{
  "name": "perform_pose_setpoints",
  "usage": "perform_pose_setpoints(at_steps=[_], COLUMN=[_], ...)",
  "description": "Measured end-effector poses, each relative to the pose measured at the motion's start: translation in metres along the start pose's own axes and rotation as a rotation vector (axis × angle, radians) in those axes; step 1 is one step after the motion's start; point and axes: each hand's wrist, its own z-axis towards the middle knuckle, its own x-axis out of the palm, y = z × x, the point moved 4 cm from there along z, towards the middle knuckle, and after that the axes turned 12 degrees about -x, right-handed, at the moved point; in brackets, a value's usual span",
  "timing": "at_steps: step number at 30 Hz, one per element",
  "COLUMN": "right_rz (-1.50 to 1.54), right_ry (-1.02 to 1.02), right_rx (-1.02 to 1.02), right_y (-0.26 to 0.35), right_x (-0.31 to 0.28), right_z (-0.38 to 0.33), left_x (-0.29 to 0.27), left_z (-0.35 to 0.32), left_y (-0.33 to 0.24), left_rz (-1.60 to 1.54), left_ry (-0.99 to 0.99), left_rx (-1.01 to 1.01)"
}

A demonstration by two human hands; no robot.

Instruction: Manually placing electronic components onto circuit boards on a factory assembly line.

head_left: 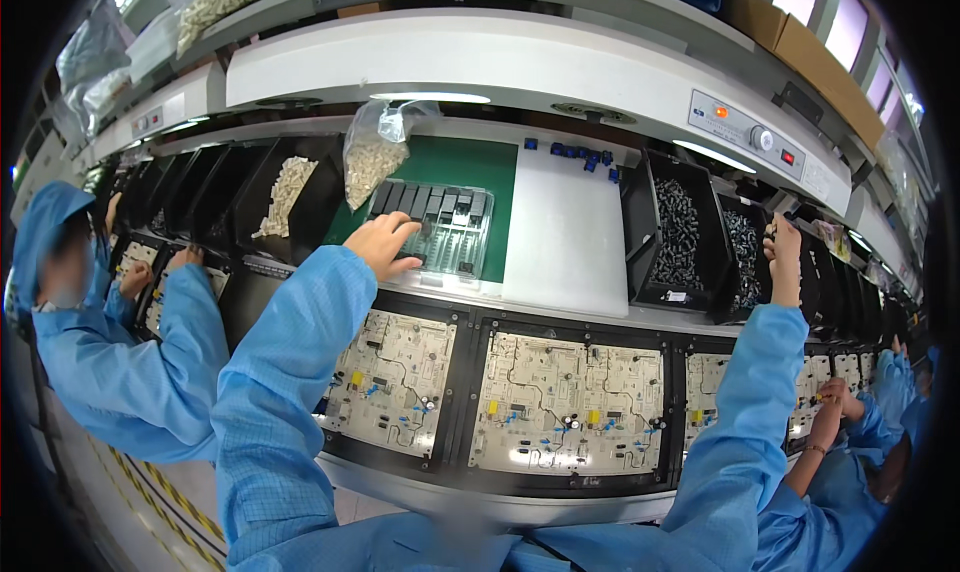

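My left hand (383, 244) is over the left edge of a clear plastic tray (487, 234), thumb and fingers apart, with nothing visible between them. Black rectangular components (432, 201) fill the tray's far rows, and a few more lie nearer. Raised at the right, my right hand (783, 250) is beside a black bin of small dark cylindrical parts (745, 257). Its fingers are curled together; a dark bit shows at the fingertips, too small to name. Below my arms lie circuit boards (570, 402) in black frames, with yellow, blue and black components on them.
A clear bag of cream-coloured parts (375, 162) leans behind the tray. Blue components (580, 154) lie on a white sheet (565, 237). Another black bin (675, 232) stands right of it. A lamp housing (450, 62) spans overhead. Co-workers in blue sit left (120, 342) and right (830, 502).
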Motion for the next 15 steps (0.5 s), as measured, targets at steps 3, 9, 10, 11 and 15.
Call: perform_pose_setpoints(at_steps=[3, 9, 10, 11, 15], right_rz=[-0.006, -0.146, -0.22, -0.144, -0.259], right_ry=[0.274, 0.855, 0.961, 0.985, 0.899], right_rx=[-0.141, -0.354, -0.545, -0.649, -1.146], right_y=[0.069, 0.114, 0.1, 0.095, 0.077], right_x=[0.057, 0.247, 0.284, 0.317, 0.389], right_z=[-0.059, -0.201, -0.213, -0.237, -0.31], left_x=[0.001, 0.011, 0.01, 0.011, 0.017], left_z=[0.005, 0.011, 0.015, 0.016, 0.022], left_y=[-0.006, -0.007, -0.012, -0.013, -0.011], left_rz=[0.039, 0.115, 0.096, 0.076, -0.001], left_ry=[-0.015, 0.05, 0.012, -0.02, -0.01], left_rx=[0.043, -0.021, -0.012, -0.018, -0.054])
